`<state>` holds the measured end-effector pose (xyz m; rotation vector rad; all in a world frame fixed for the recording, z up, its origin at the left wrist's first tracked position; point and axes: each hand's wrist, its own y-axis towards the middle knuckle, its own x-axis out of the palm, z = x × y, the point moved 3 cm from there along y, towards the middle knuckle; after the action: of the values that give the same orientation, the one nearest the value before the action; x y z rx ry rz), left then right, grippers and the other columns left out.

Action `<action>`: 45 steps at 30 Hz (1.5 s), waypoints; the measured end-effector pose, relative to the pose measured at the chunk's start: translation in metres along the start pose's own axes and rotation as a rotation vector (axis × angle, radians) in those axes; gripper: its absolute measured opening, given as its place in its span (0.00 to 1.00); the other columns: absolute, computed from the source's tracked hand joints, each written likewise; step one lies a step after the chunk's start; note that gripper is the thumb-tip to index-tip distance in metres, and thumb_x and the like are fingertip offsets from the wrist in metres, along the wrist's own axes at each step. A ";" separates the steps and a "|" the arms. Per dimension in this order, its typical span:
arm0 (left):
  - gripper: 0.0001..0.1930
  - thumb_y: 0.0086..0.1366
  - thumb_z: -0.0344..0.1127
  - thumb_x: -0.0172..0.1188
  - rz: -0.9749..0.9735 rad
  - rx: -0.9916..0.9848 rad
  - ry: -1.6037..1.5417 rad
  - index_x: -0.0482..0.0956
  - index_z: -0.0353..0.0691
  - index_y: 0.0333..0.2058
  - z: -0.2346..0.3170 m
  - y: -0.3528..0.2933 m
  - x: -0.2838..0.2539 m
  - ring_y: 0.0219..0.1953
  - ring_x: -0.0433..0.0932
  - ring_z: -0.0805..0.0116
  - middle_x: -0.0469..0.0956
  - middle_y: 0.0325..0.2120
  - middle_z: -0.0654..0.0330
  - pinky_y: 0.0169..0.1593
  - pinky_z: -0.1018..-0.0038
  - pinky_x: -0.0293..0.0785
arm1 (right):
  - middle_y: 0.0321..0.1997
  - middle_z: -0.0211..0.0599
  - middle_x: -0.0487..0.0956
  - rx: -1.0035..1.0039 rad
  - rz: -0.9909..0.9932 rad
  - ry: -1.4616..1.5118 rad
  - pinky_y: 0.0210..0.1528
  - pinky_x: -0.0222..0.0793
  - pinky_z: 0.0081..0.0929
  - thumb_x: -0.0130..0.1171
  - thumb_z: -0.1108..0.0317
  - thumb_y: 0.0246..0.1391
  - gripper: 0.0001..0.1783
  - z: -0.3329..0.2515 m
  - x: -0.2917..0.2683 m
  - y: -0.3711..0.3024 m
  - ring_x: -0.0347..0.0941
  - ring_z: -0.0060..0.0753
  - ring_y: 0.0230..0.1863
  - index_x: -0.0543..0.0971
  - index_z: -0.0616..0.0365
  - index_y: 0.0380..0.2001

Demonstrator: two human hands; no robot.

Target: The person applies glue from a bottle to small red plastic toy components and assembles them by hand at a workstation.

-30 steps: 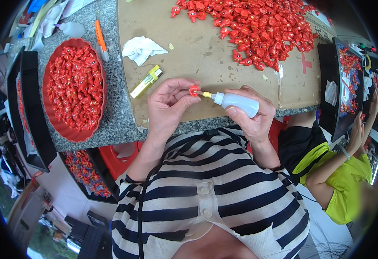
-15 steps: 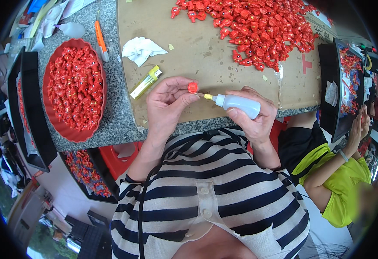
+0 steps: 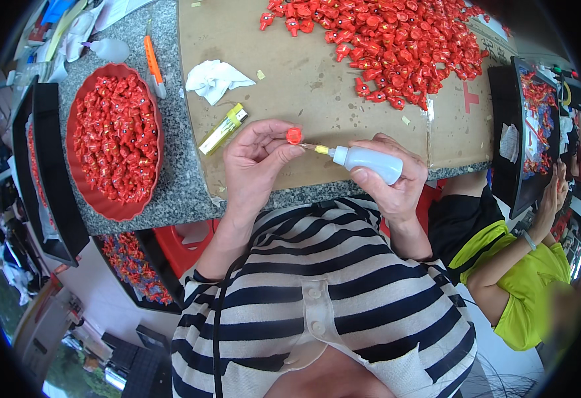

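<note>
Between the thumb and fingers of my left hand [image 3: 258, 159] is a small red plastic piece [image 3: 294, 136]. My right hand [image 3: 396, 174] is wrapped round a translucent squeeze bottle [image 3: 371, 164], tilted so that its yellow-collared nozzle [image 3: 321, 150] points left. The thin tip lies right by the red piece; whether the two touch I cannot tell. Just left of my left hand, a yellow-green lighter [image 3: 224, 129] lies on the cardboard [image 3: 290, 86]. A crumpled white tissue [image 3: 216, 79] sits beyond it.
A big heap of red pieces [image 3: 396, 50] covers the far right cardboard. At left stands a red scalloped bowl [image 3: 78, 189] full of similar pieces, beside an orange cutter [image 3: 154, 66] and another squeeze bottle [image 3: 110, 49]. Black bins [image 3: 505, 126] flank the table. A person in yellow-green [image 3: 516, 285] sits at right.
The bottle's nozzle tip has shifted very slightly away from the red piece. Both hands otherwise keep their place and their hold.
</note>
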<state>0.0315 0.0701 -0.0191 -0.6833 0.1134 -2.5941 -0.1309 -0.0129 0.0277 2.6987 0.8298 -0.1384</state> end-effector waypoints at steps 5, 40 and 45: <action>0.13 0.50 0.16 0.57 0.008 0.013 -0.004 0.70 0.29 0.36 0.001 0.000 0.001 0.34 0.76 0.72 0.74 0.32 0.56 0.39 0.81 0.74 | 0.20 0.38 0.74 0.013 -0.005 0.026 0.20 0.57 0.20 0.65 0.76 0.34 0.16 0.000 0.004 0.001 0.64 0.25 0.18 0.77 0.68 0.32; 0.13 0.49 0.16 0.58 -0.009 0.025 -0.011 0.71 0.28 0.36 0.000 0.001 0.000 0.34 0.76 0.72 0.75 0.32 0.56 0.39 0.81 0.74 | 0.20 0.38 0.74 -0.005 0.024 0.006 0.20 0.56 0.19 0.65 0.76 0.33 0.16 0.002 -0.002 0.000 0.63 0.24 0.18 0.77 0.68 0.31; 0.13 0.49 0.16 0.58 -0.003 0.022 -0.028 0.70 0.28 0.36 0.000 0.001 0.000 0.34 0.75 0.72 0.75 0.32 0.56 0.39 0.81 0.74 | 0.20 0.38 0.75 -0.007 0.023 0.000 0.20 0.56 0.19 0.65 0.76 0.34 0.16 0.001 -0.001 0.001 0.63 0.24 0.18 0.77 0.68 0.31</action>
<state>0.0319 0.0693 -0.0192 -0.7124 0.0743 -2.5839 -0.1312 -0.0150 0.0274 2.7011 0.7972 -0.1306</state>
